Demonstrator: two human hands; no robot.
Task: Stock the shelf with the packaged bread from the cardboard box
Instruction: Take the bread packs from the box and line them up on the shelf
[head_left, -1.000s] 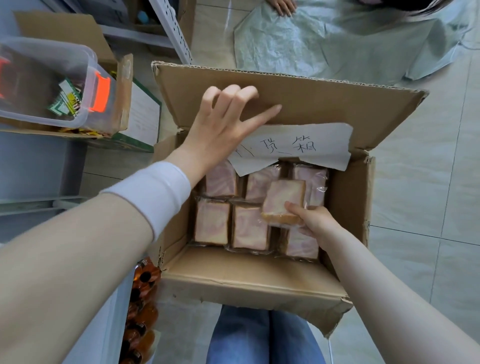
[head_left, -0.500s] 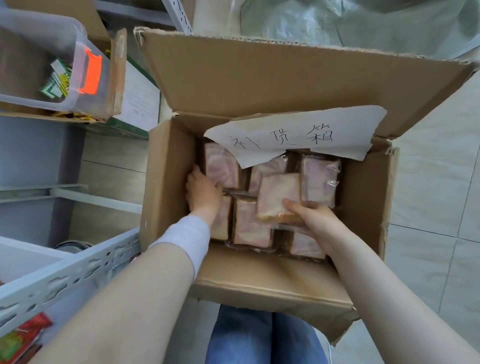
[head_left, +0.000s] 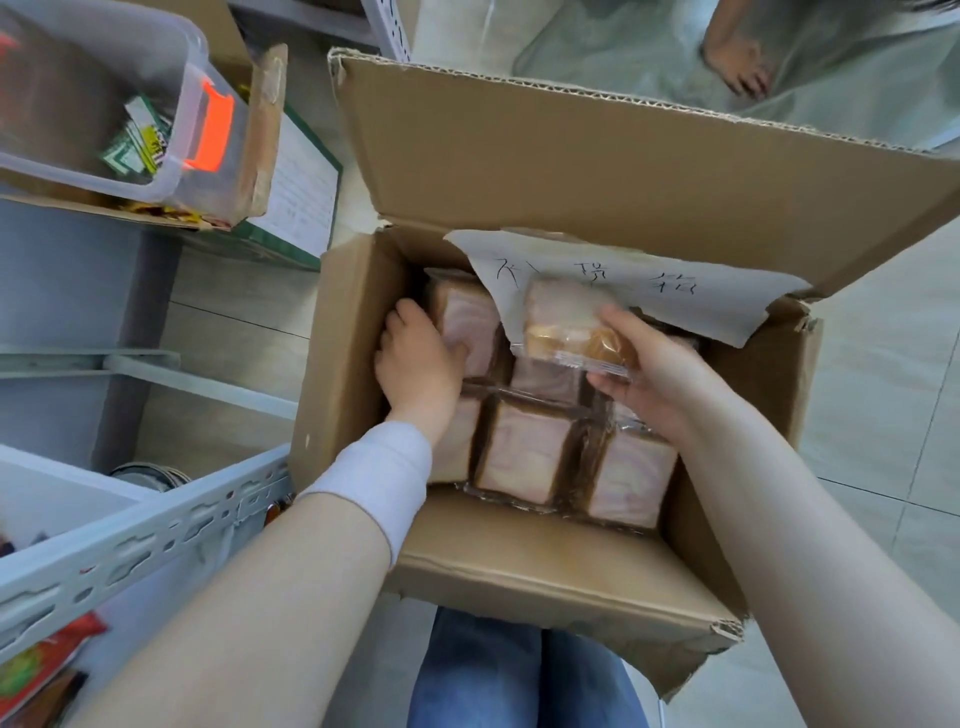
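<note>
Our R hand (head_left: 660, 384) pinches 1 bread pack (head_left: 566, 332), raised mid-frame. L hand (head_left: 415, 364) curls round another pack (head_left: 462, 317) in cardboard box (head_left: 353, 338); more packs (head_left: 524, 452) inside.

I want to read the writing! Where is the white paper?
In the head view, the white paper hangs at the far side of the cardboard box, just beyond the bread pack the right hand holds.

Head view; looks steeply down, close over cardboard box (head_left: 519, 566)

A small shop: slotted metal shelving (head_left: 130, 540) holding snack packets (head_left: 36, 670), beside a carton (head_left: 519, 566) of packaged bread (head_left: 524, 452).
</note>
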